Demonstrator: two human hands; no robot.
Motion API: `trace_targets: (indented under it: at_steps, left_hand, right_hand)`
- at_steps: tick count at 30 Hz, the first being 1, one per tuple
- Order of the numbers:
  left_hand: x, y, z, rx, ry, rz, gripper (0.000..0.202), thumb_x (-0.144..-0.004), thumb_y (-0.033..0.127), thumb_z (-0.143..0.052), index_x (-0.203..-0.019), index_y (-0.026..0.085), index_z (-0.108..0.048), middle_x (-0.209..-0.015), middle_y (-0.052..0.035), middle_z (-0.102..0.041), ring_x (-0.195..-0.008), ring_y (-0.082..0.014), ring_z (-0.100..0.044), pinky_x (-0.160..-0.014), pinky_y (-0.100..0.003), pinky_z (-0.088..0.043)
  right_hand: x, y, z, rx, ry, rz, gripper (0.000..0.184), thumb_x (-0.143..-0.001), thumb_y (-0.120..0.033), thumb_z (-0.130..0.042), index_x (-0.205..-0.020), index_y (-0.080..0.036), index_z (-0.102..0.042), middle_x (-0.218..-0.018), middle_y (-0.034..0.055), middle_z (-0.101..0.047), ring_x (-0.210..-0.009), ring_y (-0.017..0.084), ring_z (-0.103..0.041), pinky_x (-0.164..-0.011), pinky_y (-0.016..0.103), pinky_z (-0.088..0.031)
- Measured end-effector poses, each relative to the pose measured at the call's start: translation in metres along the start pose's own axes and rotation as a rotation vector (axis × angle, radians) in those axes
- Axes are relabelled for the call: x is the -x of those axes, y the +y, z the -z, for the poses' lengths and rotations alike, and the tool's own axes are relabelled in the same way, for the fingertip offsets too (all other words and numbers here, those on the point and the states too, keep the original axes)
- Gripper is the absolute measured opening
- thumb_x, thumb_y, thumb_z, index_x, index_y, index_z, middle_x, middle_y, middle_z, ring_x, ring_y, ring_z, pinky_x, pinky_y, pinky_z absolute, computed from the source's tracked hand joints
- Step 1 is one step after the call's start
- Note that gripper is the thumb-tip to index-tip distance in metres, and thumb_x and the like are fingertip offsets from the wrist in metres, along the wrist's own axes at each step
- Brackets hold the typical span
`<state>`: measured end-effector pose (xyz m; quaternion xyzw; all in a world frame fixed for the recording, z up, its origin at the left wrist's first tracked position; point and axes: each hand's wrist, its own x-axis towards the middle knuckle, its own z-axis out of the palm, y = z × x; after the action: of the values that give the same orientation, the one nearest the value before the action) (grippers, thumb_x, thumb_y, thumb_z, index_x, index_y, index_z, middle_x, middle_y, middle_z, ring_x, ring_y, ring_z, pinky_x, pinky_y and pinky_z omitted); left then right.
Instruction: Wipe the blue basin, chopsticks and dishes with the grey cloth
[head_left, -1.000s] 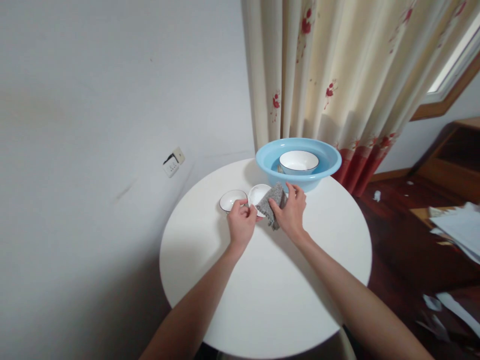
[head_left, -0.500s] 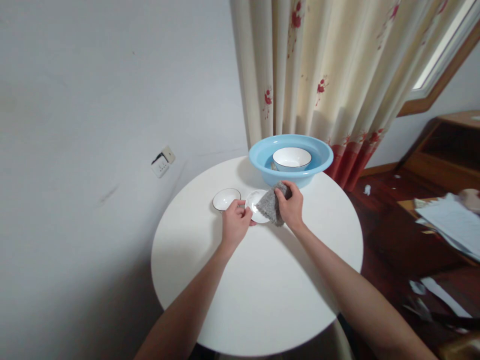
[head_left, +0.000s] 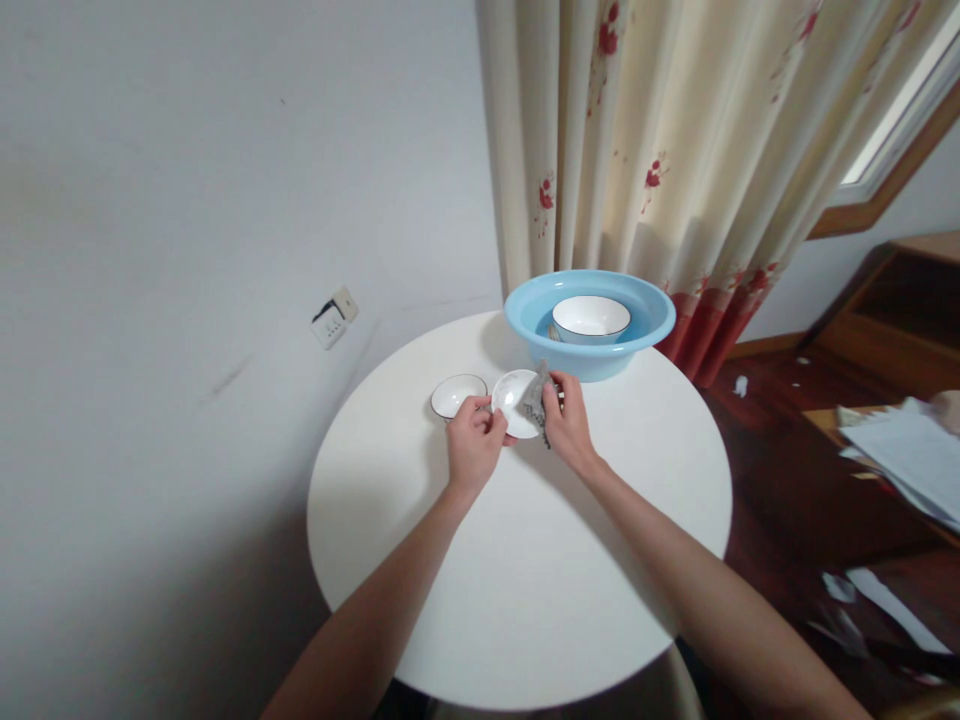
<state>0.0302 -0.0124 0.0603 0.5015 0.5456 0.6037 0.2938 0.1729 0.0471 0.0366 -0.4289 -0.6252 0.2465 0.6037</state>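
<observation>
My left hand [head_left: 475, 440] grips a small white dish [head_left: 513, 402] by its left edge, thumb on the inside and fingers beneath. A grey cloth [head_left: 535, 398] is pinched in my right hand [head_left: 568, 420] and lies against the dish's right side, covering part of it. Just behind my left hand a white bowl with a dark rim [head_left: 456, 394] rests on the round white table [head_left: 517, 580]. Farther back stands a light blue basin [head_left: 592, 362], holding a larger white bowl [head_left: 591, 316] with a dark rim.
A grey-white wall with a socket [head_left: 328, 326] runs along the left. Behind the basin hangs a cream curtain [head_left: 600, 130] with red flowers. Papers [head_left: 904, 450] lie on a low surface at the right, above a dark red floor with scraps.
My right hand has shifted slightly left and turned, folding the cloth around the dish's right edge. My left hand keeps its hold. The view has moved a little.
</observation>
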Motion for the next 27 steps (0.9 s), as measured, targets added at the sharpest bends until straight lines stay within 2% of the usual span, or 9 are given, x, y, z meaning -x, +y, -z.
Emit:
trace_targets:
  at_steps: [3, 5, 8, 10, 15, 18, 21, 24, 27]
  left_hand:
    - [0.000, -0.001, -0.001, 0.020, 0.005, -0.034, 0.026, -0.082, 0.037, -0.066, -0.097, 0.019, -0.055, -0.065, 0.0002, -0.067, -0.048, -0.0152, -0.066, -0.046, -0.022, -0.055]
    - [0.000, -0.003, -0.001, 0.036, 0.009, -0.058, 0.027, -0.083, 0.039, -0.065, -0.098, 0.018, -0.055, -0.065, 0.0003, -0.067, -0.048, -0.0143, -0.065, -0.046, -0.022, -0.055]
    - [0.000, -0.006, 0.000, 0.062, 0.001, -0.089, 0.030, -0.085, 0.042, -0.064, -0.099, 0.017, -0.056, -0.064, 0.0018, -0.064, -0.049, -0.0128, -0.063, -0.046, -0.022, -0.055]
    - [-0.001, -0.008, 0.000, 0.063, -0.011, -0.103, 0.031, -0.085, 0.042, -0.064, -0.100, 0.016, -0.058, -0.062, 0.0028, -0.061, -0.049, -0.0122, -0.061, -0.047, -0.022, -0.055]
    - [-0.006, -0.014, 0.007, 0.000, -0.011, -0.113, 0.034, -0.085, 0.042, -0.064, -0.105, 0.015, -0.065, -0.063, 0.0022, -0.060, -0.051, -0.0110, -0.058, -0.046, -0.020, -0.052]
    - [-0.009, -0.016, 0.010, -0.041, -0.005, -0.140, 0.036, -0.088, 0.043, -0.061, -0.109, 0.014, -0.068, -0.066, 0.0008, -0.061, -0.049, -0.0094, -0.053, -0.045, -0.018, -0.048]
    - [-0.009, -0.015, 0.010, -0.039, -0.029, -0.174, 0.042, -0.090, 0.043, -0.060, -0.120, 0.014, -0.066, -0.074, -0.0010, -0.062, -0.055, -0.0093, -0.053, -0.050, -0.018, -0.048]
    - [-0.007, -0.014, 0.006, -0.025, -0.075, -0.176, 0.052, -0.089, 0.041, -0.063, -0.135, 0.017, -0.055, -0.072, 0.0020, -0.055, -0.058, -0.0095, -0.053, -0.053, -0.018, -0.049]
    - [-0.007, -0.017, 0.004, -0.040, -0.080, -0.152, 0.052, -0.089, 0.040, -0.061, -0.135, 0.017, -0.055, -0.067, 0.0044, -0.049, -0.054, -0.0089, -0.051, -0.051, -0.018, -0.049]
  right_hand:
    - [0.001, 0.001, -0.003, -0.102, -0.100, 0.019, 0.047, -0.098, -0.047, -0.038, -0.129, -0.016, -0.053, -0.128, 0.0138, -0.059, -0.120, 0.024, -0.053, -0.106, 0.041, -0.039]
    - [-0.001, 0.001, -0.003, -0.212, -0.168, -0.023, 0.051, -0.096, -0.050, -0.040, -0.133, -0.016, -0.052, -0.131, 0.0129, -0.059, -0.121, 0.024, -0.053, -0.108, 0.041, -0.038]
    - [-0.004, 0.000, -0.002, -0.329, -0.205, -0.124, 0.053, -0.090, -0.052, -0.052, -0.129, -0.017, -0.056, -0.121, 0.0102, -0.065, -0.109, 0.024, -0.059, -0.099, 0.038, -0.045]
    - [-0.005, 0.000, -0.001, -0.358, -0.208, -0.206, 0.049, -0.084, -0.052, -0.059, -0.117, -0.016, -0.063, -0.106, 0.0082, -0.070, -0.094, 0.023, -0.062, -0.087, 0.035, -0.050]
    - [-0.004, -0.005, 0.003, -0.367, -0.264, -0.408, 0.039, -0.072, -0.049, -0.070, -0.086, -0.012, -0.069, -0.079, 0.0048, -0.070, -0.068, 0.017, -0.058, -0.064, 0.028, -0.047]
    - [-0.003, -0.009, 0.005, -0.385, -0.300, -0.475, 0.040, -0.066, -0.047, -0.075, -0.083, -0.012, -0.069, -0.076, 0.0047, -0.069, -0.064, 0.016, -0.057, -0.061, 0.027, -0.046]
    - [-0.002, -0.011, 0.005, -0.428, -0.274, -0.487, 0.042, -0.066, -0.048, -0.077, -0.085, -0.012, -0.070, -0.078, 0.0055, -0.071, -0.066, 0.016, -0.059, -0.063, 0.027, -0.047]
    - [0.000, -0.010, 0.002, -0.445, -0.213, -0.483, 0.043, -0.068, -0.050, -0.075, -0.086, -0.011, -0.070, -0.080, 0.0068, -0.071, -0.067, 0.017, -0.059, -0.063, 0.028, -0.048]
    - [0.002, -0.007, -0.001, -0.437, -0.198, -0.493, 0.046, -0.068, -0.051, -0.075, -0.086, -0.010, -0.070, -0.080, 0.0081, -0.071, -0.067, 0.018, -0.059, -0.063, 0.028, -0.048]
